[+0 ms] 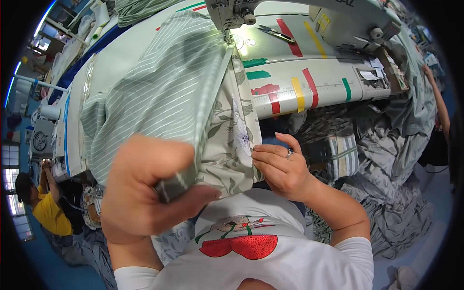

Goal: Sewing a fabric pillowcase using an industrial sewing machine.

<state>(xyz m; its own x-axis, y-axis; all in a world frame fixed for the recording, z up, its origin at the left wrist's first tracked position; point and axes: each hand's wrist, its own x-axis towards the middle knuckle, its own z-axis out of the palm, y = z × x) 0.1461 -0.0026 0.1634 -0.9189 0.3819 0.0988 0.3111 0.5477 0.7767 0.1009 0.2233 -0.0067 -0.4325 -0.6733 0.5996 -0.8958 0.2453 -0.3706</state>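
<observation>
Far L, person in yellow top (50, 212), arms up. Then worktop (108, 63) w/ green striped cloth (154, 72) spread across it, running up to sewing machine's needle area. L hand (152, 186), blurred, at the cloth's near end: fold sits btwn thumb & forefinger, tips apart; can't tell if fingers grip it. Next, floral cloth (224, 130), beside/partly under striped one, nr the person's white T-shirt (290, 246). Sewing machine (232, 12) above, far end of cloth at its foot. R hand (285, 169), ring on, fingers bent & pinching floral cloth's R edge. Snips (275, 33) further R, then striped bundle (343, 154), crumpled cloth pile (396, 140).
</observation>
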